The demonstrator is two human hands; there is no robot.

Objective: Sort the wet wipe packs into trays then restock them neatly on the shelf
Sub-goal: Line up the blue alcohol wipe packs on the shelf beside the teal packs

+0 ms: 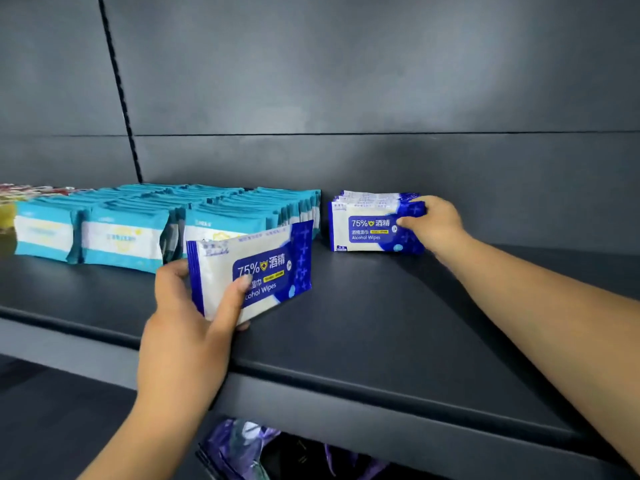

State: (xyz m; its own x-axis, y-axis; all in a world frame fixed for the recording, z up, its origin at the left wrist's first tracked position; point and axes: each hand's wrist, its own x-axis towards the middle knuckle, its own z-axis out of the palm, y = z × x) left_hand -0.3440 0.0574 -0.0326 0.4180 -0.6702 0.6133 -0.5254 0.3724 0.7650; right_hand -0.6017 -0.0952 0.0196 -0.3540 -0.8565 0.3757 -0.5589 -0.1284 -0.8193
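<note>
My left hand (187,327) grips a few blue-and-white alcohol wipe packs (256,268), held upright and slightly tilted above the dark shelf (363,327). Further back on the right, several more blue alcohol wipe packs (367,226) stand in a row against the back wall. My right hand (433,223) holds the right end of that row, thumb across the front pack and fingers behind. To the left, three rows of teal-and-white wipe packs (124,237) stand upright on the same shelf.
Red and yellow packets (14,199) lie at the shelf's far left edge. Purple packaging (239,448) shows on the level below the shelf lip. The grey back wall (346,98) closes off the shelf behind the packs.
</note>
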